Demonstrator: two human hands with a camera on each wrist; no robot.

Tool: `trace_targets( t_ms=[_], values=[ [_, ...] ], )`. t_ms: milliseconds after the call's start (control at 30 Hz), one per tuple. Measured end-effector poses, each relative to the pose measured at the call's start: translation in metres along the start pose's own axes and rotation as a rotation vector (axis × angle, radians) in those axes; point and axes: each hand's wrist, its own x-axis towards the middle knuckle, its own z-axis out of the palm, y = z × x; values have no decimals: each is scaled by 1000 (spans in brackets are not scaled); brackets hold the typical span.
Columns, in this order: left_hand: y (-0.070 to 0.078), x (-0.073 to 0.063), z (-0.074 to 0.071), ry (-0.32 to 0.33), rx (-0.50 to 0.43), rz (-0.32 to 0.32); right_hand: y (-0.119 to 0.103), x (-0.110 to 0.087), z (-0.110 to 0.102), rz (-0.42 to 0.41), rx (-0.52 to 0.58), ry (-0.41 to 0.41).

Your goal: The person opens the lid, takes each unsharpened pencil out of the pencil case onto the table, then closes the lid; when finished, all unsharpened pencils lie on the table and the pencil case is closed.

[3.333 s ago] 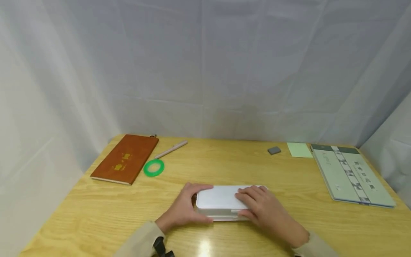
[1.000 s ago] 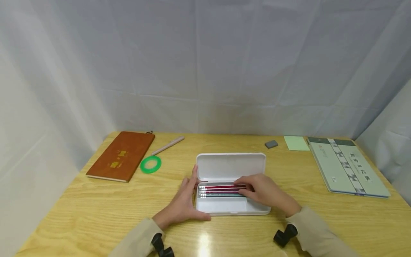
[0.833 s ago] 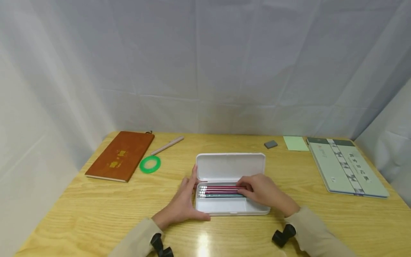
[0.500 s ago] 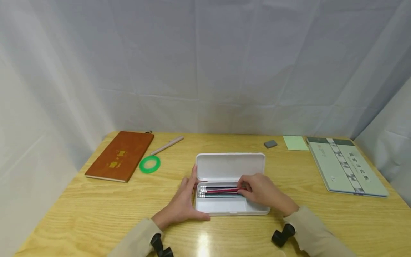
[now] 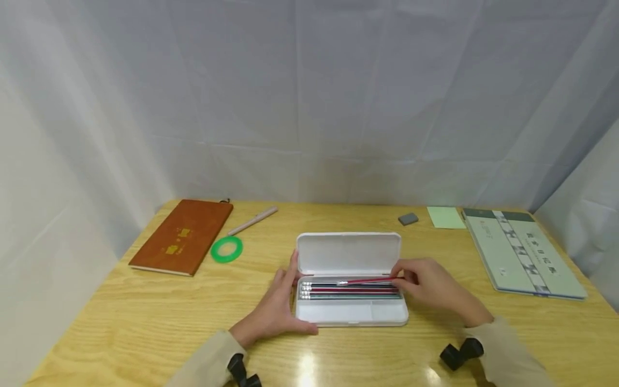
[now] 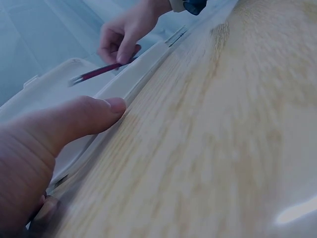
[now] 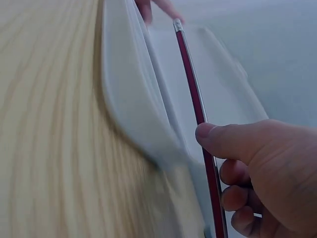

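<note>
A white pencil case [image 5: 348, 252] lies with its lid up. Inside, several pencils [image 5: 348, 295] with silvery ends lie side by side in the rear section. My right hand [image 5: 430, 285] pinches a red pencil [image 7: 195, 91] between thumb and fingers. That pencil is lifted above the others, its silvery end pointing left over the case. My left hand [image 5: 273, 309] grips the left end of the case. In the left wrist view its thumb [image 6: 94, 114] presses along the front wall, while its other fingers reach round the back.
At the left are a brown notebook [image 5: 184, 236], a green tape roll [image 5: 215, 250] and a pale pink pen [image 5: 252, 221]. Toward the right lie a grey eraser [image 5: 408, 219], a light green paper [image 5: 446, 217] and a pale green notebook [image 5: 508, 269]. White cloth [image 5: 338, 107] hangs behind the table.
The case was closed at first, then its lid was opened. My right hand took a red pencil from the row and has moved right with it. The left hand stays at the case's left end.
</note>
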Motion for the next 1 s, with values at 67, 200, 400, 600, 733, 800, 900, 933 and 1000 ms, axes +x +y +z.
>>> trace_targets(
  t_ms=[67, 200, 400, 600, 733, 800, 900, 933, 1000],
  values=[
    [0, 0, 0, 4, 3, 0, 12, -12, -7, 50, -8, 14],
    [1, 1, 0, 2, 18, 12, 33, -39, -21, 154, -21, 50],
    [0, 2, -3, -14, 28, 14, 59, -64, -36, 144, -19, 83],
    [0, 1, -2, -21, 30, 10, 68, -68, -42, 159, -92, 29],
    [-1, 0, -2, -19, 38, 24, 68, -66, -42, 153, -121, 8],
    [-1, 0, -2, -19, 48, 30, 67, -65, -41, 154, -130, 1],
    [-1, -1, -1, -18, 57, 34, 65, -63, -41, 170, -127, -17],
    [-1, -1, -1, -17, 60, 36, 63, -61, -40, 180, -128, -23],
    [-1, 0, -1, -18, 64, 34, 57, -55, -40, 187, -121, -29]
  ],
)
